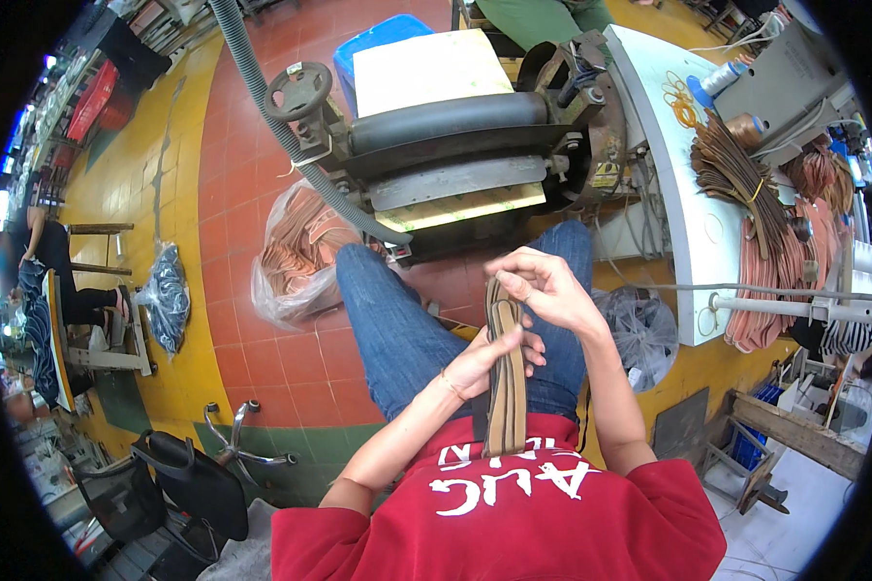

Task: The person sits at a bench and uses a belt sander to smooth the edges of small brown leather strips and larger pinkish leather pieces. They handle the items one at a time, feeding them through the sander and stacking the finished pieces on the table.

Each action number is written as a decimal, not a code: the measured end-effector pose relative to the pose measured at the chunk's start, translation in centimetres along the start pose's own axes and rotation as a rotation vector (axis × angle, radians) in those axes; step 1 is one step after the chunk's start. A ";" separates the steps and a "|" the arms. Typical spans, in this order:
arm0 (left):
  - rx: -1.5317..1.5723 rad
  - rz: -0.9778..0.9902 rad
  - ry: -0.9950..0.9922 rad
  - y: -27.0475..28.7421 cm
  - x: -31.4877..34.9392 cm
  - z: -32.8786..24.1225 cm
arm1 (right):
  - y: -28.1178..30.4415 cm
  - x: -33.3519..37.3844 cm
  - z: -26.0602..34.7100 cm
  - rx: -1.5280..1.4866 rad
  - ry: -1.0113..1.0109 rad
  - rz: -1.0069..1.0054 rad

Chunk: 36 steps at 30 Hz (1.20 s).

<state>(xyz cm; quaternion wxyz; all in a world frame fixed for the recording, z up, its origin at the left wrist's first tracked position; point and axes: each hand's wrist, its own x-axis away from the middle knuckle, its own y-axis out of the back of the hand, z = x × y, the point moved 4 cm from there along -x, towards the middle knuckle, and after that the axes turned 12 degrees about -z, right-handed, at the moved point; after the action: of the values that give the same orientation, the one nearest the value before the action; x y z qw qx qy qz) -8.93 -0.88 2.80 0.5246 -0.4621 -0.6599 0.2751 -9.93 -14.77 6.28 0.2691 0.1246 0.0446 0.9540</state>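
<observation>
A bundle of long brown leather-like strips [507,397] lies lengthwise over my lap, its near end against my red shirt. My left hand [477,363] is closed around the middle of the bundle, thumb across the top. At the far end, my right hand [550,290] has its thumb and fingers closed on the strip tips, where some strips curve over. Its fingers partly hide exactly how many strips they pinch. Both hands are above my thighs, in front of a roller machine [446,123].
A handwheel [298,92] and a grey hose [252,68] flank the machine's left. Pink-brown pieces fill a clear plastic bag [300,257] on the floor. To the right, a white table [654,107] carries thread spools and more brown strips [746,179]. An office chair [189,474] stands behind left.
</observation>
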 end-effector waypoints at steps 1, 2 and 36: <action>-0.013 0.000 -0.004 -0.3 0.2 0.0 | 0.2 0.0 0.1 -0.001 0.002 -0.033; -0.024 -0.001 -0.005 -0.7 0.5 0.1 | 0.2 0.2 0.1 0.015 -0.005 -0.041; -0.477 -0.083 -0.190 -3.2 2.7 -0.4 | 4.1 4.8 8.6 0.059 0.214 0.271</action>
<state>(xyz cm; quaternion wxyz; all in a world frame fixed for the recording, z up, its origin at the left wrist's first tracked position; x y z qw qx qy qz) -9.60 0.17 6.84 0.3474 -0.5174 -0.7708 0.1320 -13.70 -15.56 16.20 0.1278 0.0350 0.0838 0.9876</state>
